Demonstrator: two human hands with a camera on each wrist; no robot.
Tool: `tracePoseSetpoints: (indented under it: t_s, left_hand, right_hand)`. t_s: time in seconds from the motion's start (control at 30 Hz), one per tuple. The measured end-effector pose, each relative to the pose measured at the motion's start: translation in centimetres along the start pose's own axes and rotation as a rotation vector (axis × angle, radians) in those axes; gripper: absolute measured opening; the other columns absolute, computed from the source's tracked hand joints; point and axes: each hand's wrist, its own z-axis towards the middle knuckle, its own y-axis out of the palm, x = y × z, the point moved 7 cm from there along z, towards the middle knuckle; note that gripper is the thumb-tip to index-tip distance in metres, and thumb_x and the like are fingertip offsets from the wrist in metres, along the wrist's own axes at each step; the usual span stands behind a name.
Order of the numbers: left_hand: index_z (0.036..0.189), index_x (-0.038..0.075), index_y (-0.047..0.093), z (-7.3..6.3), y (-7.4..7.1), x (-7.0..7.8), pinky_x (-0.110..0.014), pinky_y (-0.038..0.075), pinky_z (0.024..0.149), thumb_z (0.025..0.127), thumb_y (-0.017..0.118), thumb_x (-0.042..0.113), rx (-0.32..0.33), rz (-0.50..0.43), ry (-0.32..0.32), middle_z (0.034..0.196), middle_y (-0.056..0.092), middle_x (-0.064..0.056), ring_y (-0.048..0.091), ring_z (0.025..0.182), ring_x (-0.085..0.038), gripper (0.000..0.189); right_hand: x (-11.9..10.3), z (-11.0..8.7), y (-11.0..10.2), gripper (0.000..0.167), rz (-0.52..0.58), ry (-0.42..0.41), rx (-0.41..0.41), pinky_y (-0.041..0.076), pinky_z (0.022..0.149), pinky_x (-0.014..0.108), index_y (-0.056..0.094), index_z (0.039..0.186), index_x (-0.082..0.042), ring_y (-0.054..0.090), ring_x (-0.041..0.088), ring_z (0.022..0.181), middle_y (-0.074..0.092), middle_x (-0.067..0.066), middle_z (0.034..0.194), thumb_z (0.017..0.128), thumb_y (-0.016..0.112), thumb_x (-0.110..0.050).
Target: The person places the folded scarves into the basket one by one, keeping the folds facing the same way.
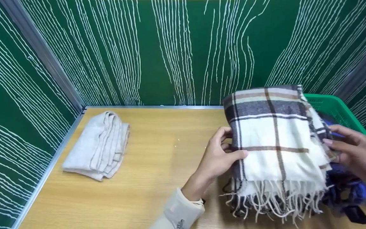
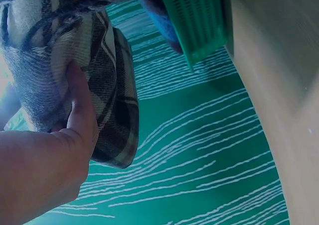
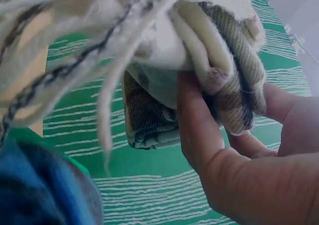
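Note:
A folded plaid scarf (image 1: 294, 133) in white, dark grey and brown hangs between both hands, its fringe trailing at the near end. My left hand (image 1: 218, 152) grips its left edge, thumb on top and fingers beneath. On the opposite side my right hand (image 1: 361, 152) pinches the layered edge. The right wrist view shows the fingers (image 3: 197, 120) and thumb around several folds of the scarf (image 3: 219, 60). In the left wrist view the thumb (image 2: 79, 100) presses the scarf's face (image 2: 40, 75).
A folded light-grey cloth (image 1: 97, 146) lies at the left of the wooden table (image 1: 151, 190). A green perforated basket (image 1: 342, 105) stands at the right, partly behind the scarf, with dark blue fringed fabric (image 1: 345, 184) in it. Green walls (image 1: 199, 51) with white lines enclose the table.

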Motion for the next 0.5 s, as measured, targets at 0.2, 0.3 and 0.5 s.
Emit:
tracePoseSetpoints:
  t_s: [0.2,0.3,0.5]
  left_hand:
    - [0.126,0.01,0.059,0.3,1.7,0.3,-0.031,0.06,0.082,0.082,0.078,-0.005,-0.043,0.008,0.011,0.122,0.064,-0.004,0.069,0.093,-0.013,0.05]
    - [0.126,0.01,0.059,0.4,2.4,0.5,-0.029,0.061,0.079,0.082,0.078,-0.006,-0.067,-0.002,0.01,0.119,0.064,0.0,0.068,0.091,-0.01,0.051]
    - [0.127,0.01,0.058,0.7,3.5,1.0,-0.027,0.061,0.078,0.082,0.079,-0.006,-0.103,0.001,0.021,0.116,0.063,0.004,0.066,0.089,-0.008,0.052]
  right_hand:
    - [-0.4,-0.8,-1.6,0.04,0.071,-0.111,0.053,0.063,0.064,0.032,0.072,0.117,-0.006,0.075,0.02,0.082,0.075,0.008,0.102,0.106,0.041,0.016]
    - [-0.6,-0.9,-2.3,0.044,0.141,-0.191,0.007,0.063,0.062,0.033,0.071,0.118,0.0,0.076,0.022,0.082,0.075,0.012,0.103,0.104,0.035,0.021]
    - [-1.0,-0.9,-4.6,0.044,0.146,-0.195,-0.014,0.064,0.061,0.035,0.072,0.118,-0.002,0.078,0.022,0.082,0.075,0.011,0.104,0.105,0.035,0.019]
